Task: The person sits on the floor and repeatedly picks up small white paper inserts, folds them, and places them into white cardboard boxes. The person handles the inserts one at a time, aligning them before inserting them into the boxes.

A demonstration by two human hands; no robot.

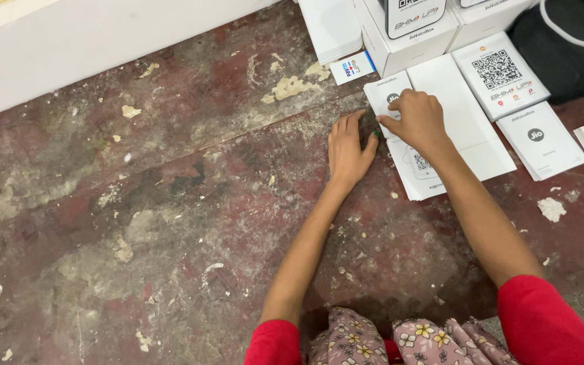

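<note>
knees: floral skirt (400, 341) at bottom edge, red sleeves either side; both arms reach fwd over the floor.
floor: worn red-brown concrete (136, 223), paint flakes scattered; pale wall along top left.
left hand: (347, 150) flat on floor, palm down, fingers together pointing away, holding nothing. Thumb side sits just beside the leaflets' left edge; can't tell if it touches them.
right hand: (419, 122) knuckles up, curled over the top leaflet, thumb & forefinger pinched narrow at its upper left part. Looks like it grips the paper edge, but fingertips are hidden under the hand, so not certain.
leaflets: small white stack (419, 177), long axis running away from the person, tilted a bit left at far end. Top sheet shows a round dark logo near the far end and a code square mid-sheet, partly under the wrist.
key relation: stack lies directly under the right hand and to the right of the left hand; right hand is the nearer one, already on it. Left hand is beside it, on bare floor.
right of stack: plain white sheet (464, 115), touching or overlapping the leaflets; then white booklets (541, 140) w/ dark round logo, then a card w/ code square (500, 74).
far: white boxes (407, 40) in a row, a small blue-white card (351, 67) by them, black bag (569, 47) top right.
</note>
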